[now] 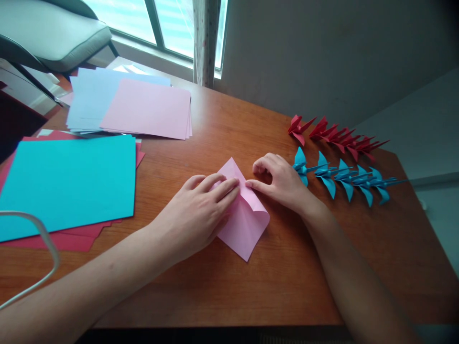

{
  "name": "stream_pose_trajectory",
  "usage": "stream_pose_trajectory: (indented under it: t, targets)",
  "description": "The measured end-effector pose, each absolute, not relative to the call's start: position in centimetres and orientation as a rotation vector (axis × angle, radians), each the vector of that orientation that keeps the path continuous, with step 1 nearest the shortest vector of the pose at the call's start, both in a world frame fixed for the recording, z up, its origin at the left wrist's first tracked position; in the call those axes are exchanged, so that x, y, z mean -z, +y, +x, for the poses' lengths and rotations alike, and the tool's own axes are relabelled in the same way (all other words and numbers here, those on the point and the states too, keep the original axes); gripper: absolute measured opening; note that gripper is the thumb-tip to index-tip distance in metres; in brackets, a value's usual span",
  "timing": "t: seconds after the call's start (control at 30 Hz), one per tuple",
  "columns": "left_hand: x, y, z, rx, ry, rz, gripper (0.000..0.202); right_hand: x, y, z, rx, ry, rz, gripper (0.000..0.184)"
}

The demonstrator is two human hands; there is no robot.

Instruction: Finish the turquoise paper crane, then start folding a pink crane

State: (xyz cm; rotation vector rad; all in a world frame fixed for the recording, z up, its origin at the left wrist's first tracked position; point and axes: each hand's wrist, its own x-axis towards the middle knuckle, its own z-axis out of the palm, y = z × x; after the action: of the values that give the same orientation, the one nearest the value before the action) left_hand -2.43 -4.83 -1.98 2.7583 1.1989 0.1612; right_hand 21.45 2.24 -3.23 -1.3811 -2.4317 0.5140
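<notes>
A pink sheet of origami paper (245, 229) lies on the wooden table before me, one corner toward me and its right side folded inward in a loose curl. Across its left part rests my left hand (210, 203), fingers stretched out and pressing the paper flat. My right hand (278, 179) is at the paper's upper right edge. Its thumb touches the folded flap, while the other fingers are curled and stand apart from the thumb. The paper under my left palm is hidden.
Blue paper cranes (346, 177) line up at the right, with red paper cranes (337, 136) behind them. Turquoise sheets (71, 181) lie on red sheets (79, 239) at the left. Pink sheets (150, 107) overlap pale blue sheets (91, 95) farther back. A white cable (50, 243) loops at the near left.
</notes>
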Motion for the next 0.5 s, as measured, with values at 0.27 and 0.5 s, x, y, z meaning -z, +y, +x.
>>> stream_pose_trajectory:
  t: [0.27, 0.5]
  targets:
    - [1.93, -4.86, -2.48, -0.183, 1.194, 2.757, 0.045, 2.60, 2.29, 22.10, -0.617, -2.482, -1.302, 0.029]
    - [2.01, -4.96, -2.45, -0.168, 1.193, 2.764, 0.047, 2.83, 2.10, 21.54, -0.555, -2.436, -1.382, 0.026]
